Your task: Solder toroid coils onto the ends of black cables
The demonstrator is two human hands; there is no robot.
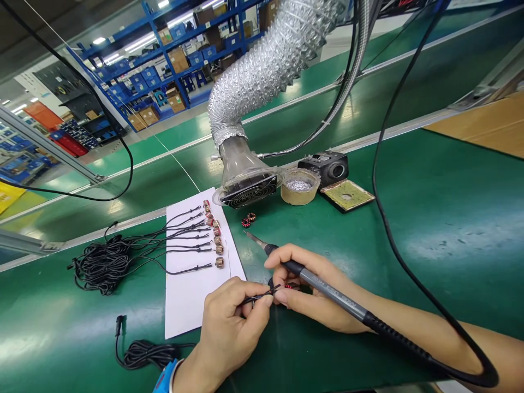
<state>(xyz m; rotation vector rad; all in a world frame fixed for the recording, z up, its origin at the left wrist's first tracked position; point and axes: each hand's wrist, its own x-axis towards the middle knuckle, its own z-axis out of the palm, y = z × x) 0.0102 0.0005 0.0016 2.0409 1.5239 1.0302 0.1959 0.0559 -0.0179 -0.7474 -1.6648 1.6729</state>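
My left hand (231,333) pinches a thin black cable (257,297) near its end. My right hand (311,289) is shut around a grey soldering iron (327,289), its bare tip pointing up and left over the green mat (368,262). Its fingertips meet the cable by a small red-wound toroid coil (290,285), partly hidden by the fingers. To the left, a white sheet (192,300) bears a row of several black cables ending in similar coils (216,240). Two loose coils (248,218) lie just beyond the sheet's corner.
A fume extractor intake (245,191) with a silver duct (262,65) stands ahead, beside a tin of metal wool (298,184), a black unit (327,166) and a brass plate (347,195). Black cable bundles (104,265) (143,355) lie left. The iron's cord (409,262) loops right.
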